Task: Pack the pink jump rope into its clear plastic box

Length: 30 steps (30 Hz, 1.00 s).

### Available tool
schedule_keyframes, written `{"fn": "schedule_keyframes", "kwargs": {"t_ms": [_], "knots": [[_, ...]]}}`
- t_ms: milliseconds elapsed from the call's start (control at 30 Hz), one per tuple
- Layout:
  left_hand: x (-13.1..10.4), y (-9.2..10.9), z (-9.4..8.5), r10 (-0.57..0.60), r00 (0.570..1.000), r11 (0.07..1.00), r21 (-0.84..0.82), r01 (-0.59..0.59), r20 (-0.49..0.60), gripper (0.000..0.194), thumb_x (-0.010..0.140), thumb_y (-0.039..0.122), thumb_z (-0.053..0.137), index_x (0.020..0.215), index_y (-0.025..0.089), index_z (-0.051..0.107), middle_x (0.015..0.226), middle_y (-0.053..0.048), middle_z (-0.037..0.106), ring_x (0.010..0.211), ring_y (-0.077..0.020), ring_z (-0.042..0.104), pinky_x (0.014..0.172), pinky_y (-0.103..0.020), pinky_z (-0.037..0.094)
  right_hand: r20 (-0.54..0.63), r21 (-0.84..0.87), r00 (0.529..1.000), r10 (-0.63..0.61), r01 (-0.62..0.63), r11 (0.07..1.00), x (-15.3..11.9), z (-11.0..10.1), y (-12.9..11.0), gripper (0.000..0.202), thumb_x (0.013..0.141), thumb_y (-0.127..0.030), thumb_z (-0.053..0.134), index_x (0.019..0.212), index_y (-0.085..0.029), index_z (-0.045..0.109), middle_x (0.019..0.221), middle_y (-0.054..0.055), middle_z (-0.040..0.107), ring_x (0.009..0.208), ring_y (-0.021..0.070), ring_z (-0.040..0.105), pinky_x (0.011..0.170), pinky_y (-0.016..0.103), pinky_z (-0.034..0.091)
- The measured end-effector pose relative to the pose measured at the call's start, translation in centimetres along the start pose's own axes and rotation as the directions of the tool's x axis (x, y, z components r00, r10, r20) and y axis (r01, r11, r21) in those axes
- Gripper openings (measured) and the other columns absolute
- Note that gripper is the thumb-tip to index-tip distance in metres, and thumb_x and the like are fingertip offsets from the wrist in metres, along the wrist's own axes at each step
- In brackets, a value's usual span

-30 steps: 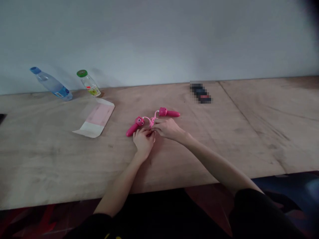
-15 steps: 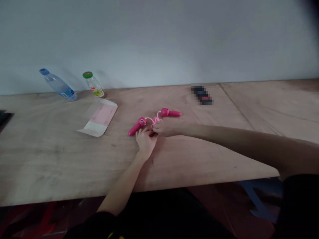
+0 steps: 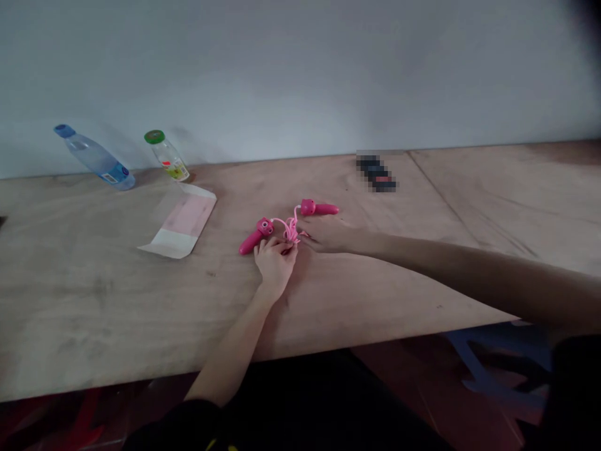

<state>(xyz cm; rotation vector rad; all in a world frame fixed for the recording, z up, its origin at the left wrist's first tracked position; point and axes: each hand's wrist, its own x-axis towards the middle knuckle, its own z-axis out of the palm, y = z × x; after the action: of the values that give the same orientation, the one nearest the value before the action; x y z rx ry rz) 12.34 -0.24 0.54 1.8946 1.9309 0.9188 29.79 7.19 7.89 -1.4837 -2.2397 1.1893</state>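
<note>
Both hands worked at a pink jump rope (image 3: 291,231) on the desk (image 3: 122,313).
The rope lay bundled right of the paper sheet (image 3: 186,217); the left hand (image 3: 275,265) pinched the cord's near end, while the right hand (image 3: 323,238), farther right of the sheet, had fingers whose grip could not be told. Behind the sheet stood a green-capped bottle (image 3: 168,158).
</note>
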Motion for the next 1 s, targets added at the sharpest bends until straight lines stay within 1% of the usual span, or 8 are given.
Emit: {"fn": "schedule_keyframes", "kwargs": {"t_ms": [133,267,467,567,667,767,867,1000], "knots": [[0.1,-0.2,0.2,0.002,1.0,1.0,-0.019,-0.002,0.004,0.008,0.094,0.035,0.082,0.089,0.033,0.087,0.096,-0.003,0.082,0.098,-0.027,0.067,0.096,-0.045,0.045,0.195,-0.307,0.88,-0.433,0.474,0.825,-0.9,-1.2,0.3,0.03,0.096,-0.001,0.052,0.099,-0.022,0.073,0.117,0.011,0.076,0.117,0.0272,0.07,0.086,0.038,0.059],[0.2,-0.3,0.1,0.009,1.0,1.0,-0.004,-0.009,0.016,0.007,0.092,0.033,0.083,0.086,0.033,0.087,0.095,-0.003,0.081,0.099,-0.0281,0.067,0.095,-0.046,0.046,0.264,-0.381,0.845,-0.465,0.534,0.755,0.2,-0.7,0.1,0.034,0.097,-0.001,0.049,0.091,-0.025,0.072,0.101,0.008,0.074,0.113,0.0264,0.07,0.081,0.04,0.061],[0.2,-0.4,-0.2,0.011,1.0,1.0,0.016,-0.012,0.027,0.01,0.091,0.027,0.081,0.083,0.032,0.086,0.096,-0.003,0.082,0.098,-0.0277,0.067,0.092,-0.044,0.047,0.205,-0.319,0.938,-0.281,0.336,0.887,0.7,0.8,-1.6,0.029,0.088,-0.002,0.063,0.069,-0.024,0.061,0.083,0.004,0.069,0.095,0.0242,0.067,0.078,0.034,0.056],[0.1,-0.2,-0.3,0.003,1.0,1.0,0.023,-0.003,-0.001,0.006,0.091,0.029,0.081,0.091,0.032,0.086,0.095,-0.003,0.082,0.097,-0.0287,0.067,0.093,-0.045,0.046,0.03,-0.095,1.0,-0.01,0.013,0.995,0.0,2.1,-2.4,0.027,0.086,-0.006,0.069,0.066,-0.021,0.058,0.075,0.002,0.064,0.081,0.0188,0.061,0.073,0.029,0.049],[0.0,0.2,-0.5,0.007,1.0,1.0,0.023,-0.007,-0.009,0.005,0.092,0.033,0.081,0.091,0.032,0.086,0.093,-0.003,0.082,0.095,-0.0283,0.067,0.094,-0.044,0.046,-0.054,0.146,0.964,0.26,-0.25,0.957,0.0,3.7,-2.8,0.03,0.095,-0.014,0.063,0.068,-0.021,0.053,0.065,-0.001,0.054,0.065,0.0135,0.052,0.06,0.025,0.041],[-0.1,0.4,-0.7,0.01,1.0,1.0,0.022,-0.009,-0.013,0.007,0.094,0.034,0.08,0.093,0.033,0.087,0.095,-0.003,0.082,0.096,-0.0278,0.068,0.094,-0.043,0.046,0.003,0.238,0.924,0.383,-0.373,0.897,0.7,4.8,-2.9,0.034,0.104,-0.019,0.05,0.071,-0.024,0.047,0.055,-0.007,0.038,0.048,0.0103,0.035,0.047,0.023,0.033],[-0.1,0.5,-0.7,0.014,1.0,1.0,0.021,-0.013,-0.016,0.009,0.095,0.034,0.079,0.097,0.033,0.087,0.097,-0.004,0.083,0.096,-0.0274,0.068,0.095,-0.044,0.047,0.101,0.298,0.901,0.422,-0.432,0.851,1.2,4.6,-2.7,0.035,0.105,-0.02,0.052,0.071,-0.025,0.046,0.053,-0.009,0.036,0.043,0.0087,0.029,0.042,0.02,0.03],[0.0,0.3,-0.5,0.004,1.0,1.0,0.028,-0.004,-0.001,0.005,0.092,0.032,0.081,0.092,0.031,0.087,0.095,-0.003,0.082,0.095,-0.0278,0.068,0.094,-0.044,0.047,0.196,0.274,0.899,0.391,-0.433,0.859,0.4,2.1,-1.8,0.031,0.103,-0.028,0.063,0.072,-0.021,0.058,0.055,-0.004,0.051,0.045,0.0098,0.041,0.043,0.022,0.034]]}}
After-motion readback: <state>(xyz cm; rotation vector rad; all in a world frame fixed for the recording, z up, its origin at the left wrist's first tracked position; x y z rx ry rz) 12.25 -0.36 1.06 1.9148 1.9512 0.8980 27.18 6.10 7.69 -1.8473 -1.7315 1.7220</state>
